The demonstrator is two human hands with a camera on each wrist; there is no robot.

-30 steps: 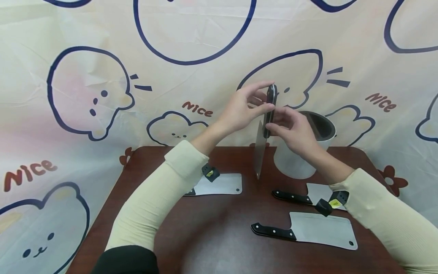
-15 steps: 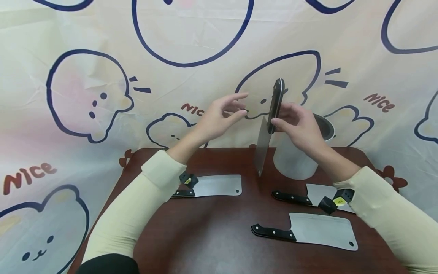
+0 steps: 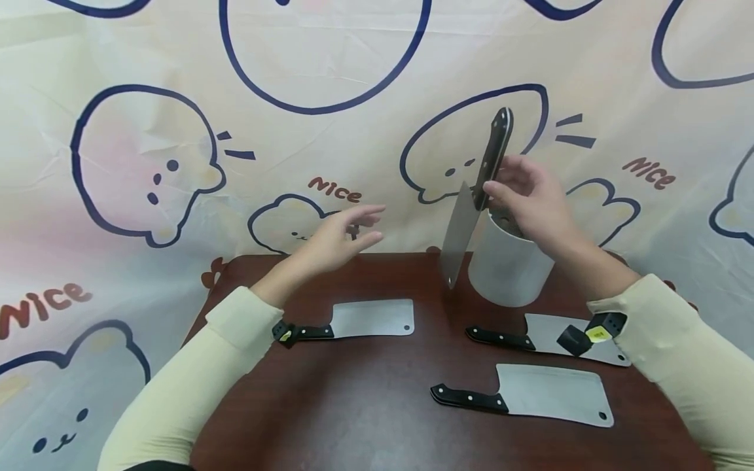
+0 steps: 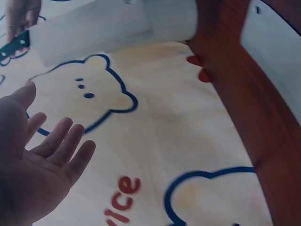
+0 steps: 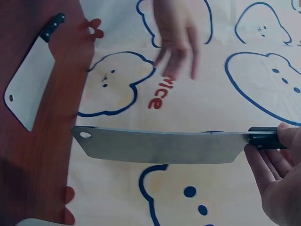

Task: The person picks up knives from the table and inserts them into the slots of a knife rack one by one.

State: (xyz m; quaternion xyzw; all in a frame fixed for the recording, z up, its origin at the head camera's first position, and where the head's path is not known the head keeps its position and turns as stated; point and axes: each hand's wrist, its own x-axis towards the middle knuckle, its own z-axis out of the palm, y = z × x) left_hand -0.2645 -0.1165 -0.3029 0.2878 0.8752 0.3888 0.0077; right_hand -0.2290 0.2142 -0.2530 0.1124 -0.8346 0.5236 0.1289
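My right hand point(image 3: 533, 203) pinches the black riveted handle of a cleaver point(image 3: 461, 229) near where handle meets blade. The cleaver hangs blade down, handle up, just left of a white cylindrical container point(image 3: 511, 271). In the right wrist view the whole flat blade point(image 5: 160, 146) shows, with a hole at its far corner. My left hand point(image 3: 332, 242) is in the air at the left, fingers loosely extended and nothing in it. Below it a second cleaver point(image 3: 374, 318) lies flat on the table. In the left wrist view the left palm point(image 4: 42, 174) is bare.
Two more cleavers lie at the right of the brown table point(image 3: 353, 392): one nearer the front point(image 3: 554, 396), one behind it point(image 3: 550, 337) partly under the right wrist's camera. A patterned cloth point(image 3: 353, 144) hangs behind the table.
My left hand has let go of the cleaver's handle and moved left and down. My right hand has carried the cleaver slightly up and right, its handle tilting right, over the container's edge.
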